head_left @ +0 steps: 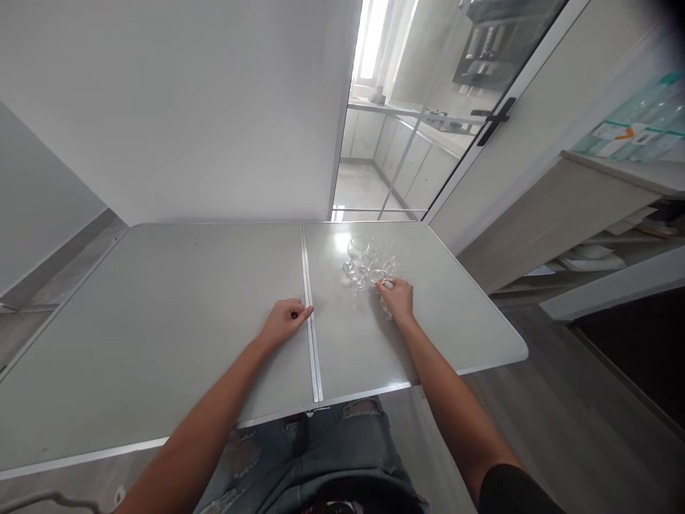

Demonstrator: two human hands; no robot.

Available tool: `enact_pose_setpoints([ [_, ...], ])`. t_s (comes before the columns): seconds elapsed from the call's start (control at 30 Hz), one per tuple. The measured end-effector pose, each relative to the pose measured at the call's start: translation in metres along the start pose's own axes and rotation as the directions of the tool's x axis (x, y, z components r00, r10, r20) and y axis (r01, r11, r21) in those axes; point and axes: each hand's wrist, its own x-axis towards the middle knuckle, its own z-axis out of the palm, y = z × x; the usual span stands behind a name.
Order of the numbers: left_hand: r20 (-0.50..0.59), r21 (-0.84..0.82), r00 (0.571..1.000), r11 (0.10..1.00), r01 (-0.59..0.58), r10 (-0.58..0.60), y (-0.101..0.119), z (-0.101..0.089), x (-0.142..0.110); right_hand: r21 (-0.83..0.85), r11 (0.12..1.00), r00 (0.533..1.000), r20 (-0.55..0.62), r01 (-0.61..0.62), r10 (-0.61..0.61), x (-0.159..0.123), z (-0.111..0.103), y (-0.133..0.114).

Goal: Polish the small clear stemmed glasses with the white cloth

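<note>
Broadly, backdrop: a plain white wall (225, 107) beside a glass-paned door (414, 153) with a black handle (495, 123).
Table: long, pale grey-green and glossy, edged in silver metal, with a silver metal strip (312, 343) crossing its top.
Transparent cluster: thin, shiny, looped and branching pieces (359, 265) on the table (203, 307), right of the strip and towards the far edge; too fine to tell exactly what they are.
Left hand: a bare hand (282, 321) at the strip, fingers curled into a loose fist, thumb tip over the metal; nothing shows in its grasp, though the palm is hidden.
Right hand: a bare hand (399, 296) at the cluster's near side, thumb and fingers pinched together on a small whitish piece (388, 284).
Pale bit: something light-coloured (386, 311) lies just beside the right hand, partly covered.
Handling: the cluster looks light and slick, probably delicate – the thin parts could snag or bend, or snap if brittle; whether they are stiff or soft, I cannot tell.
Hold: best by a thicker joining part – with a gentle pinch, not by the outer loops.
</note>
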Motion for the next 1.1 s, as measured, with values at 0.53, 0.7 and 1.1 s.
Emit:
enact_pose_setpoints([
  [0.53,0.042,0.061,0.999,0.998,-0.016,0.013,-0.002,0.0,0.0,-0.09,0.995,0.999,0.005,-0.032,0.033,0.0,0.002,-0.004],
  [0.7,0.04,0.056,0.999,0.998,-0.012,0.01,-0.003,-0.001,-0.001,-0.101,0.994,0.999,0.001,-0.039,0.039,0.001,-0.003,-0.002],
  [1.1,0.017,-0.328,0.989,0.933,0.146,-0.149,-0.005,-0.012,-0.003,0.088,0.964,0.965,0.055,0.251,-0.257,-0.072,-0.024,-0.048],
])
